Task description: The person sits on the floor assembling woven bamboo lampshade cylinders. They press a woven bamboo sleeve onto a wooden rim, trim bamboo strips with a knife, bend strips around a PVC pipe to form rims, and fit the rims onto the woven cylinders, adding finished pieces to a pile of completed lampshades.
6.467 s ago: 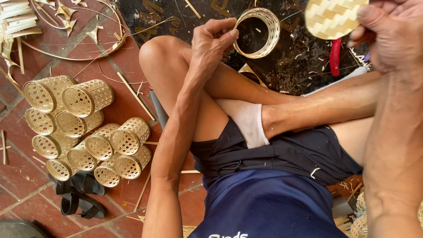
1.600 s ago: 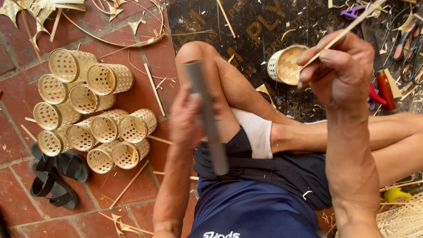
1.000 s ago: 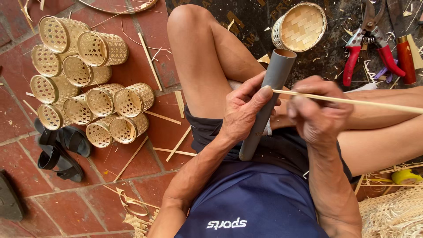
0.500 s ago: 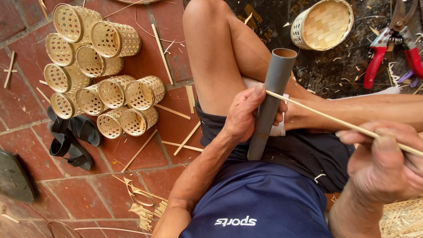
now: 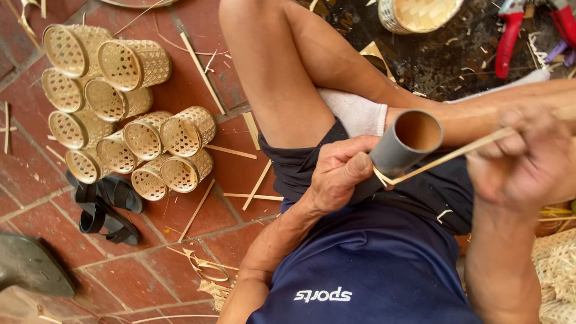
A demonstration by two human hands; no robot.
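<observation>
Left hand point(image 5: 336, 180) is wrapping its fingers around the lower end of a grey tube point(image 5: 399, 150), with the thumb point(image 5: 354, 167) pressing a thin bamboo strip point(image 5: 447, 157) flat against the tube's side. Right hand point(image 5: 528, 162), blurred in this head view, is closing thumb and fingers on the far part of that strip and is holding it taut across the lap; how firmly it is pinching cannot be told through the blur.

What could go wrong, as a judgement: the strip is looking thin and stiff, so pulling too hard or bending it sharply at the tube could crack it, and easing the thumb could let the looped end spring loose.

Tube and strip are sitting above the person's lap, near the bent knee. The tube is plain grey outside, open at the top and brownish inside, tilting up to the right. The strip is pale yellow, narrow and flat, and is curling in a small loop where it is meeting the tube.

On the red brick floor point(image 5: 36, 180) to the left, a cluster of small woven baskets point(image 5: 126, 120) is lying beside black sandals point(image 5: 105, 207). Red-handled pliers point(image 5: 510, 33) are lying at the top right, near another woven basket point(image 5: 420, 12).
</observation>
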